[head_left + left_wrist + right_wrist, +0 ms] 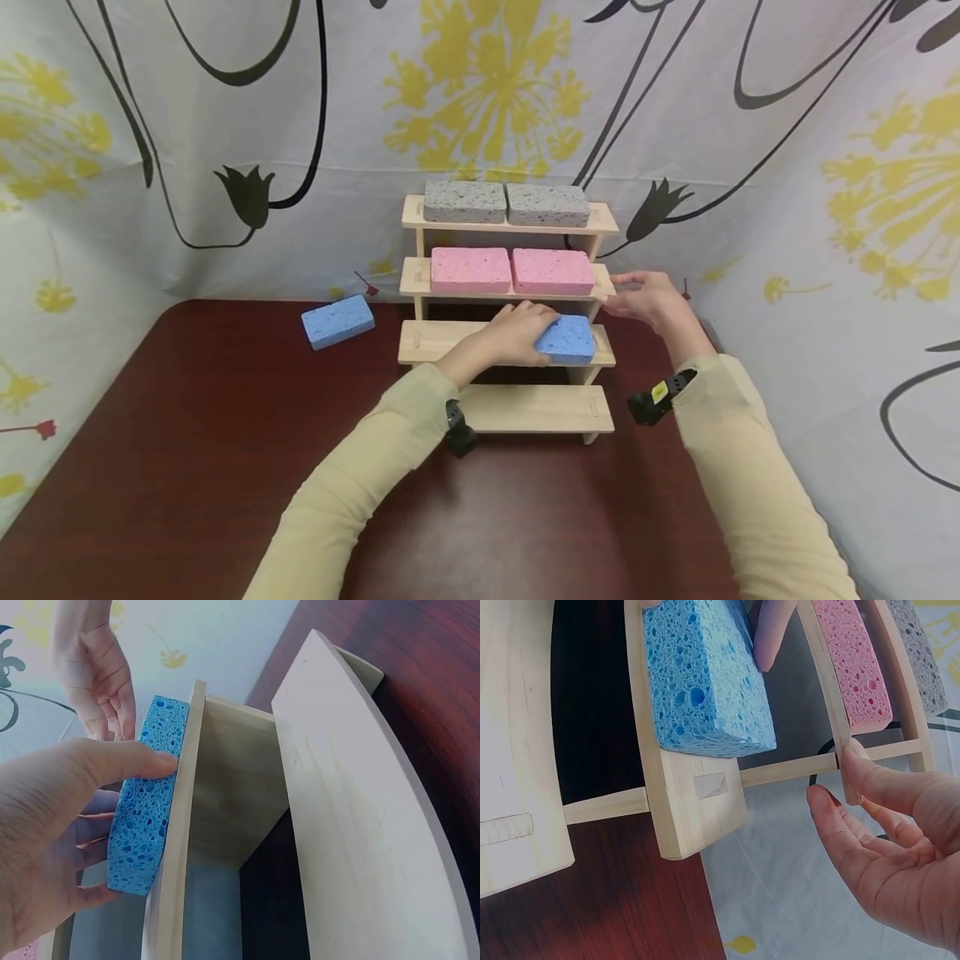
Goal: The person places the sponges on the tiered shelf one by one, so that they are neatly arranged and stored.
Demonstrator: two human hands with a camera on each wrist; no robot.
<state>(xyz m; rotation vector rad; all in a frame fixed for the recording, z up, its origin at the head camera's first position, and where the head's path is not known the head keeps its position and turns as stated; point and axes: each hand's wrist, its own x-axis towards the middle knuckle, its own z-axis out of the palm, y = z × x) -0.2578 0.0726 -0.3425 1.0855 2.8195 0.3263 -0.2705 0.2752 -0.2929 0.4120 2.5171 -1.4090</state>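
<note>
My left hand (515,335) grips a blue sponge (567,339) that sits on the right part of the second-lowest step of a wooden tiered shelf (532,408). In the left wrist view, the thumb lies along the front of the blue sponge (142,825) and the other fingers are behind it. My right hand (651,302) pinches the right end of the step above, thumb on its front edge, as the right wrist view shows. Two pink sponges (470,270) lie side by side on that step. Two grey sponges (465,202) rest on the top step.
Another blue sponge (338,322) lies on the dark red-brown table (225,433), left of the shelf. A white floral-patterned cloth (352,108) hangs behind the shelf and along both sides of the table.
</note>
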